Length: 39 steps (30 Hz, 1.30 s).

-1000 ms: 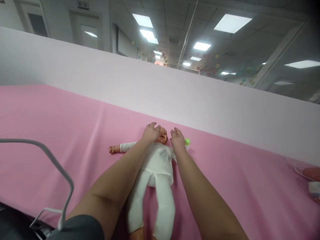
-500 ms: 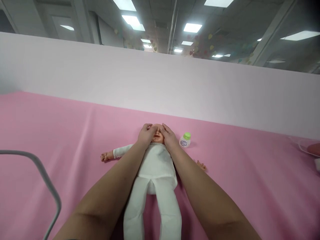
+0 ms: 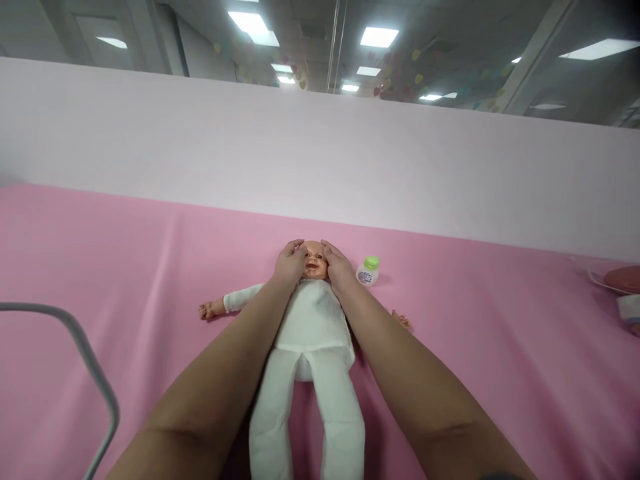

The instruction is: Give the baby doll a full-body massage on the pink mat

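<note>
While the left hand and right hand lie loosely open beside the doll's hard-looking head, its soft-looking body seems best held beneath the shoulders.

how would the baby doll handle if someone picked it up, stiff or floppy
The baby doll would probably flop at the legs, where the white fabric looks soft and creased. Its glossy head looks hard, so it may feel stiffer and perhaps slippery.

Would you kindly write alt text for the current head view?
A doll in white lies face up on a pink sheet, its head cupped by the left hand and right hand, with a green-capped bottle near the left one.
</note>
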Available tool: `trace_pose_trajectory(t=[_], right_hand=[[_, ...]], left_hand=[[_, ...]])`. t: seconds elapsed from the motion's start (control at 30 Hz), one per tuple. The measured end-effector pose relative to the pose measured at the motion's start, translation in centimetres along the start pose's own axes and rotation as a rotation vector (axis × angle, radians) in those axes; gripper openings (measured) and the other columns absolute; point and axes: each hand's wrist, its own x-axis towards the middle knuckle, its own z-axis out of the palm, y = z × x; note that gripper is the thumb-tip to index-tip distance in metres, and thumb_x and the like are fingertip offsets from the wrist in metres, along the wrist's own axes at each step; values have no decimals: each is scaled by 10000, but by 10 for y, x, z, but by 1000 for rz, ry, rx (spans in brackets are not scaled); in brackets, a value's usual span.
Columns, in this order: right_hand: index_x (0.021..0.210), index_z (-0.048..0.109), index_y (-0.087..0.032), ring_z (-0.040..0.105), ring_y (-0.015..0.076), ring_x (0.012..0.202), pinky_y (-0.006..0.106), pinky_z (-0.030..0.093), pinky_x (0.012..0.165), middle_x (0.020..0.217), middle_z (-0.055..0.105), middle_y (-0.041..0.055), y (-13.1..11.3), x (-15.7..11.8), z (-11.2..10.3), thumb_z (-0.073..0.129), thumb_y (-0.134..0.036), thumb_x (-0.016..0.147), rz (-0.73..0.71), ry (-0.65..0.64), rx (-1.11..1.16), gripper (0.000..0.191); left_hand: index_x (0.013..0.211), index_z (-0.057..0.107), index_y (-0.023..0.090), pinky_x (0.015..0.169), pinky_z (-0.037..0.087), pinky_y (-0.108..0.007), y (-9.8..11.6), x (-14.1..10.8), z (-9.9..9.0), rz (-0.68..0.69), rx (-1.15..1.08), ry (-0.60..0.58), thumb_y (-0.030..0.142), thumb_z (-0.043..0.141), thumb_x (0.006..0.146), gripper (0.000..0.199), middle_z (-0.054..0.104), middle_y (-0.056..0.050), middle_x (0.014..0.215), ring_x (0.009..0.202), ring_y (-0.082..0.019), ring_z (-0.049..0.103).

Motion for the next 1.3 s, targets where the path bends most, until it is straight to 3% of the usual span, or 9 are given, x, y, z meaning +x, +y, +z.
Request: trace_pose_trajectory(t=[0.17,0.37,0.57,0.73,0.87,1.03,1.17,1.3], right_hand=[[1438,625,-265,654,255,1295,440,545,1108,1556,575,48,-2,-4,-5,689,-290,848,69,-40,85,594],[1481,577,-307,652,280,1290,481,547,1098,1527,598,45,-1,-6,-8,741,-358,826,55,-115,31,677],[1364,624,-277,671,270,1219,433,563,1050,1412,658,77,-5,-5,-1,849,-423,727,-30,-40,-165,691],[1291,666,-271,685,263,1177,451,552,1046,1310,713,76,-3,0,4,742,-506,830,-57,37,-279,524],[1294,696,-251,656,244,1253,427,514,1112,1363,705,67,-2,2,3,647,-439,905,-54,26,-186,434],[1433,628,-283,668,232,1266,433,560,1088,1471,651,36,-8,-6,-2,647,-308,898,79,-50,21,536],[1429,638,-322,623,232,1339,444,519,1147,1531,603,0,-15,-13,-10,692,-266,870,114,-91,21,564],[1462,607,-313,636,265,1325,460,526,1139,1539,596,30,-22,-16,-11,775,-290,828,121,-153,7,656]], left_hand=[[1242,734,211,897,594,-352,4,-3,-4,-114,-196,-11,192,610,882,381,773,-92,1169,998,-222,737],[1242,727,188,876,609,-374,5,-6,-6,-122,-269,-18,221,684,845,400,777,-111,1127,951,-229,747],[1267,694,203,882,589,-373,1,-7,-6,-20,-156,-75,293,857,705,592,754,-103,1103,953,-251,749],[1207,712,216,880,579,-358,-1,0,-2,-16,-58,-17,361,821,768,475,766,-96,1100,979,-251,743],[1157,743,213,880,587,-349,1,2,-2,-60,-97,18,320,716,852,324,774,-95,1121,1016,-242,735],[1243,743,210,846,620,-380,6,-1,-8,-185,-226,2,214,676,859,390,784,-112,1162,977,-256,762],[1255,744,194,886,621,-392,6,-3,-11,-167,-259,-18,228,720,840,417,780,-125,1194,1025,-261,756],[1236,743,185,897,611,-374,7,-6,-12,-120,-251,-41,238,774,775,465,771,-126,1191,1032,-255,744]])
